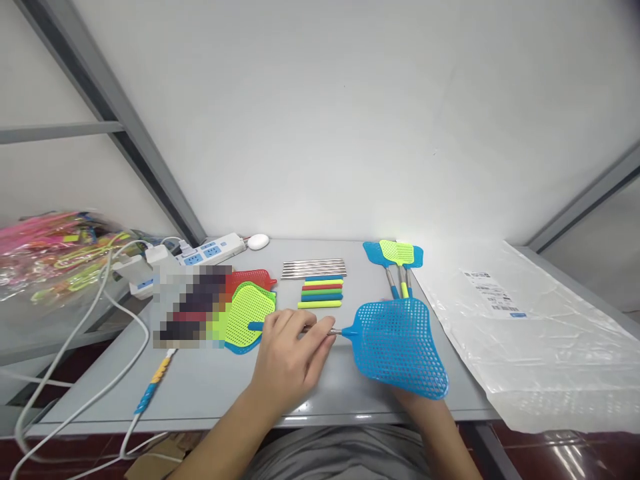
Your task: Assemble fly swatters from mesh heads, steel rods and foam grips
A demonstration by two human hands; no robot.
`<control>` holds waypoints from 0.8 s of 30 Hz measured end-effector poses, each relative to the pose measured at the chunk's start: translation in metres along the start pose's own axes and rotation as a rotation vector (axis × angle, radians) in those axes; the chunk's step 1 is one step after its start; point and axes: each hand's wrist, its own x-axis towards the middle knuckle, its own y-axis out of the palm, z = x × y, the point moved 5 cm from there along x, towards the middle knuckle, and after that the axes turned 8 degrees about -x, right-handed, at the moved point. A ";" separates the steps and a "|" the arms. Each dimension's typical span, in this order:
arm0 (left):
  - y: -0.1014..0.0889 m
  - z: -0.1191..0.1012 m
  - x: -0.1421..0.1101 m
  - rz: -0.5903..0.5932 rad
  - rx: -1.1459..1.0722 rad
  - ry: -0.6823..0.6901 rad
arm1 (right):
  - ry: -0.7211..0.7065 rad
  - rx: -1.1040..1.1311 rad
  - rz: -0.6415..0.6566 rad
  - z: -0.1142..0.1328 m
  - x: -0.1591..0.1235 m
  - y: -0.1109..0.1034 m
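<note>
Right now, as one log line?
left hand: holding blue fly swatter by shaft | right hand: behind it, contact unclear | beyond: metal rods, colored tubes

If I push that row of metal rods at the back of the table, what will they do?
The metal rods look slim and rounded, so a sideways push would probably roll them, perhaps into the coloured tubes just in front. Their shiny surface suggests they may be slippery to grip. They lie straight, so they're likely stiff.
</note>
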 end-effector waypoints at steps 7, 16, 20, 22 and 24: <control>0.016 -0.021 0.010 0.054 -0.020 0.109 | -0.108 -0.029 0.138 0.027 -0.026 0.005; 0.038 -0.055 0.032 0.152 0.120 0.161 | 0.252 0.338 -0.163 0.024 -0.009 -0.017; 0.042 -0.058 0.043 0.394 0.179 -0.010 | 0.230 0.397 -0.056 0.022 -0.002 -0.017; 0.038 -0.057 0.050 0.536 0.176 -0.088 | 0.213 0.387 -0.048 0.022 0.000 -0.016; 0.030 -0.054 0.056 0.608 0.141 -0.133 | 0.204 0.366 -0.066 0.022 0.000 -0.016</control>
